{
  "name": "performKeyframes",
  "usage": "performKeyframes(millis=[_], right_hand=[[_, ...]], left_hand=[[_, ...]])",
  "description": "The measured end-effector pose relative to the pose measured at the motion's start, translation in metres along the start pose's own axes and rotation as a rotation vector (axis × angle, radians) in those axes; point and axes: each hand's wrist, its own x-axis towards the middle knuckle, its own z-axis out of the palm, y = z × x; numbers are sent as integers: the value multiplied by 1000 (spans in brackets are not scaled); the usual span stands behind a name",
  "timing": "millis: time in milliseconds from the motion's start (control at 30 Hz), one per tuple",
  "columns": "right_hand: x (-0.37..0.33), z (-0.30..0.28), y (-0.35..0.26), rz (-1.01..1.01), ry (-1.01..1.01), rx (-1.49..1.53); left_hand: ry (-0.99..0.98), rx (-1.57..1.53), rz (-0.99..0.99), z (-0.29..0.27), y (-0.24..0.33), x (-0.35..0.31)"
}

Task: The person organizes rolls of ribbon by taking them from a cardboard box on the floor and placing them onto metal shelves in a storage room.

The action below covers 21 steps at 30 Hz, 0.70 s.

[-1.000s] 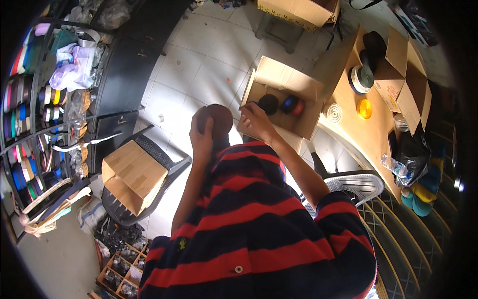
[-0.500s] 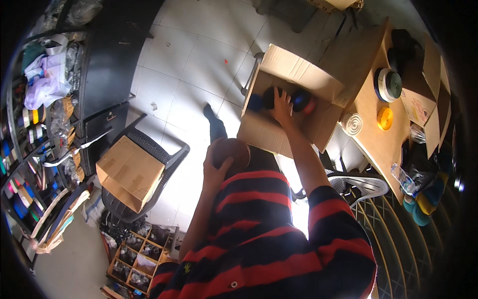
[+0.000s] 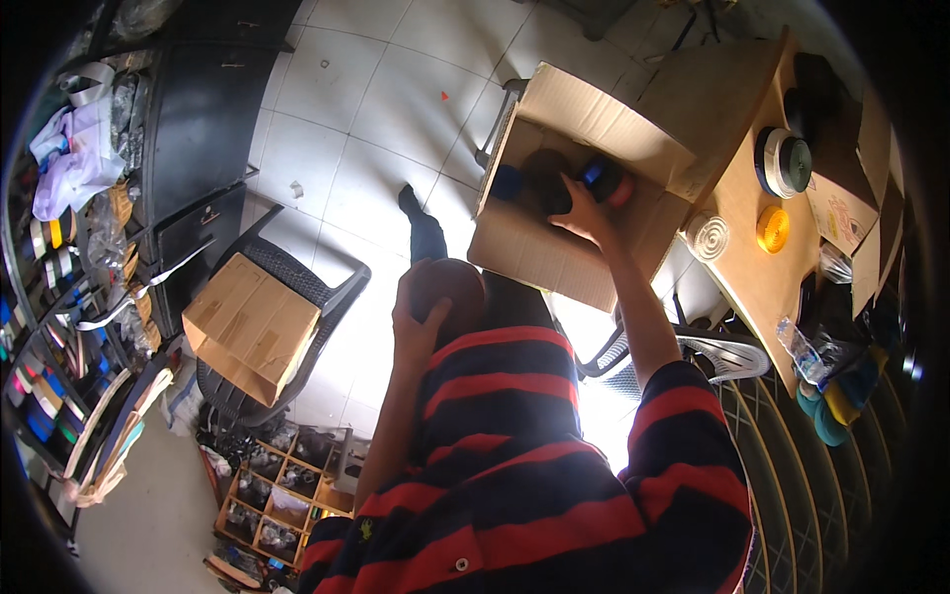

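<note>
My left hand [image 3: 418, 322] is closed round a brown disc-shaped roll [image 3: 457, 292], perhaps wound strap, held in front of my body. Inside the open cardboard box [image 3: 534, 259], my right hand [image 3: 586, 216] has its thumb and fingers spread, with nothing gripped. Beside its fingertips lies a dark brown roll [image 3: 544, 170]; whether they touch it I cannot tell. A blue roll [image 3: 508, 181] sits at the box's left side. Right of the fingers are a dark blue roll [image 3: 598, 176] and a red one [image 3: 621, 190], partly overlapping.
On the wooden table [image 3: 737, 272] at right are a cream coil [image 3: 708, 237], a yellow roll [image 3: 773, 229] and a stacked green roll [image 3: 795, 165]. At left, a chair [image 3: 341, 297] carries another cardboard box [image 3: 252, 322]. A compartment tray [image 3: 282, 495] stands below it; crowded shelves [image 3: 79, 337] line the left.
My right hand has drawn back toward me and right, off the dark roll in the box, its fingers spreading. My left hand keeps the brown roll. The whole view has shifted slightly.
</note>
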Motion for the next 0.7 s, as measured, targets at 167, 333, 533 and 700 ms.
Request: performKeyframes(millis=[167,333,533,700], right_hand=[[-11,-18,16,94,-195,62],[-8,-14,28,156,-319,149],[5,37,74,110,-162,158],[4,29,35,131,-177,141]], left_hand=[[-15,-21,-2,4,-2,-1],[-28,16,21,6,-1,-1],[-13,-3,-11,10,6,1],[-18,-19,-4,12,4,2]])
